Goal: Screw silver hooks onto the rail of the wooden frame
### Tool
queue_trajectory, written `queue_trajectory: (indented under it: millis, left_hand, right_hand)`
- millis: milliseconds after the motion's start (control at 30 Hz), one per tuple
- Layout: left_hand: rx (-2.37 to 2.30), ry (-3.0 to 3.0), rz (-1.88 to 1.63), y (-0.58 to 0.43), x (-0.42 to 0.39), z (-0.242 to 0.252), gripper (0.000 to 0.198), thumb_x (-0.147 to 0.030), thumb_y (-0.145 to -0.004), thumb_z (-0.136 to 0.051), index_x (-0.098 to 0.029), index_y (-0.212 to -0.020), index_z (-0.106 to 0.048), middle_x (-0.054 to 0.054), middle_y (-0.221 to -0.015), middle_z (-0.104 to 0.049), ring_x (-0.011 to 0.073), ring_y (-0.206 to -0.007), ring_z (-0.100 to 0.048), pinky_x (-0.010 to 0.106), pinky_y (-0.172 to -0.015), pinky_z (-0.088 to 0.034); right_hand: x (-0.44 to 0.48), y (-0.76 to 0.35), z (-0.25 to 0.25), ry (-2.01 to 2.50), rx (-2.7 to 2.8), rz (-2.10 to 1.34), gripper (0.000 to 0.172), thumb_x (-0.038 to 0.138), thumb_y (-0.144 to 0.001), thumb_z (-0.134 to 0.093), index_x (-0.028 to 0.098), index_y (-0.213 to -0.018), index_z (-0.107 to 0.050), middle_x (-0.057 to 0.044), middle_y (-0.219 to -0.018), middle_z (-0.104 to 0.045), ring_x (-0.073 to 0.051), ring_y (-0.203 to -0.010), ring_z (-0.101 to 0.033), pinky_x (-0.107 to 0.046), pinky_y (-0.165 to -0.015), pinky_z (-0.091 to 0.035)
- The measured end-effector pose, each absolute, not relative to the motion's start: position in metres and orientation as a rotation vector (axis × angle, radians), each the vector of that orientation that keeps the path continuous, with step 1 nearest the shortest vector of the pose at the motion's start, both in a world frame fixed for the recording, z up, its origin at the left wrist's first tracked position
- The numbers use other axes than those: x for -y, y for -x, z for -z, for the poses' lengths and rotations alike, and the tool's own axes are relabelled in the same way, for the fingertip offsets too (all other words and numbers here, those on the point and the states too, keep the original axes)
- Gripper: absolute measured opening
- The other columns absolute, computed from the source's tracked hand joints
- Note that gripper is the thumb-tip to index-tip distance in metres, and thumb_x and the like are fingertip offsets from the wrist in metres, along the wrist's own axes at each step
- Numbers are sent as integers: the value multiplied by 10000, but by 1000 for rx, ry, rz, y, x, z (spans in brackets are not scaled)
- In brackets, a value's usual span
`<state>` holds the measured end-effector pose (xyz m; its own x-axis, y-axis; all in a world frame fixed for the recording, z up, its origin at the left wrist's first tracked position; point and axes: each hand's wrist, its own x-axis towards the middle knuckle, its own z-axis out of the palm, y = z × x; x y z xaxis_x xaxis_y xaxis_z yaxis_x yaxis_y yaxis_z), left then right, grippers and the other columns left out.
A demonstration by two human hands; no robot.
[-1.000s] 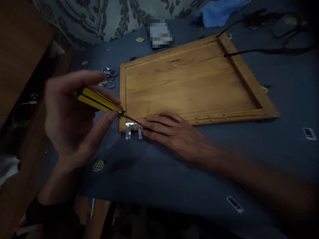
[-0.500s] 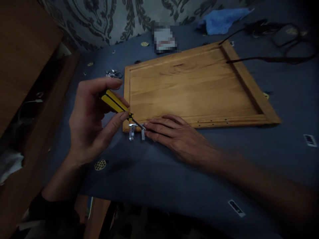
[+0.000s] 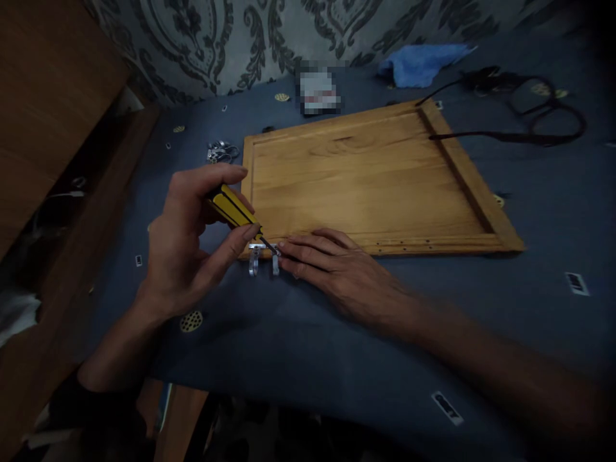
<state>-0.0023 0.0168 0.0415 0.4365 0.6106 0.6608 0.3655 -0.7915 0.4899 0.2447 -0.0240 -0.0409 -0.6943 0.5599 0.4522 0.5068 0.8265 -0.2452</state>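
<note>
My left hand (image 3: 185, 240) is closed around the yellow and black handle of a screwdriver (image 3: 231, 206), which slants down to the right. Its tip meets a small shiny metal fitting (image 3: 256, 248), shaped like a hinge, at the near left corner of a framed wooden panel (image 3: 332, 186). Two metal prongs of that fitting stick out past the panel's edge. My right hand (image 3: 344, 273) lies flat across the near edge of the panel, fingers stretched out, fingertips beside the screwdriver tip. Its thumb is hidden.
Loose metal fittings (image 3: 222, 152) lie left of the panel. Behind it are a blurred-out pack (image 3: 317, 91) and a blue cloth (image 3: 418, 64). Eyeglasses (image 3: 520, 136) rest partly over the panel's right side. Brown wooden furniture (image 3: 72, 256) borders the blue covered surface at left.
The camera view has shifted slightly, so most things sit lower in the picture. My left hand has moved a little to the right in view; the screwdriver tip remains at the metal fitting.
</note>
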Motion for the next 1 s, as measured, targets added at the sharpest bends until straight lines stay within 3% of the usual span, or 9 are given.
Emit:
queue_trajectory:
  millis: [167, 400, 600, 767, 1000]
  left_hand:
    - [-879, -2372, -1315, 1, -15, -40, 599, -275, -852, -857, -441, -1377, -622, 35, -1190, -640, 253, -880, -745, 454, -679, -701]
    - [-845, -2478, -1382, 2, -17, -40, 585, -314, -833, -879, -378, -1370, -658, 40, -1154, -663, 223, -828, -729, 371, -601, -686]
    - [-877, -2463, -1411, 0, -16, -42, 603, -417, -805, -888, -435, -1365, -665, 28, -1136, -696, 248, -809, -731, 427, -561, -653]
    - [-877, -2444, -1370, -3, -14, -44, 603, -365, -820, -883, -429, -1378, -662, 21, -1207, -694, 251, -866, -748, 430, -630, -692]
    - [-708, -2465, -1276, -6, -12, -48, 637, -139, -894, -802, -395, -1435, -585, 5, -1308, -632, 178, -926, -782, 336, -815, -725]
  right_hand:
    - [24, -246, 38, 792, 2506, -154, 524, 32, -972, -459, 184, -1449, -613, -108, -1470, -672, -255, -1431, -558, -503, -1165, -468]
    - [24, -246, 39, 793, 2503, -161, 552, 13, -963, -461, 208, -1461, -596, -92, -1494, -656, -238, -1450, -534, -498, -1173, -445]
    - [24, -245, 38, 786, 2500, -128, 493, 38, -992, -467, 186, -1441, -609, -98, -1469, -674, -242, -1429, -551, -473, -1155, -458]
    - [24, -244, 39, 783, 2487, -88, 438, 60, -1022, -462, 159, -1417, -623, -96, -1454, -685, -243, -1419, -557, -463, -1153, -460]
    - [24, -244, 42, 798, 2482, -106, 445, 72, -1026, -475, 192, -1428, -621, -82, -1469, -676, -236, -1413, -561, -462, -1152, -456]
